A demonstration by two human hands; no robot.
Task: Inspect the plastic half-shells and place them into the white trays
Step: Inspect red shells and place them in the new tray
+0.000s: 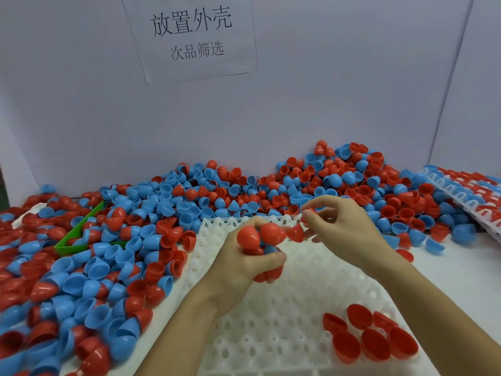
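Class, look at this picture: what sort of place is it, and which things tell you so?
Probably a factory sorting station: a bulk heap of red and blue half-shells, a white tray being filled with red shells, and a printed paper sign on the partition.

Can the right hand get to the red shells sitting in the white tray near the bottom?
Probably yes. The red shells lie open in the tray just below the right hand with nothing covering them, though that hand already pinches a shell.

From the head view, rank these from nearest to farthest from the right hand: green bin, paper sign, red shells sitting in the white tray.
1. Red shells in the tray, below the right hand, near edge.
2. Green bin, far left, half buried.
3. Paper sign, up on the back wall.
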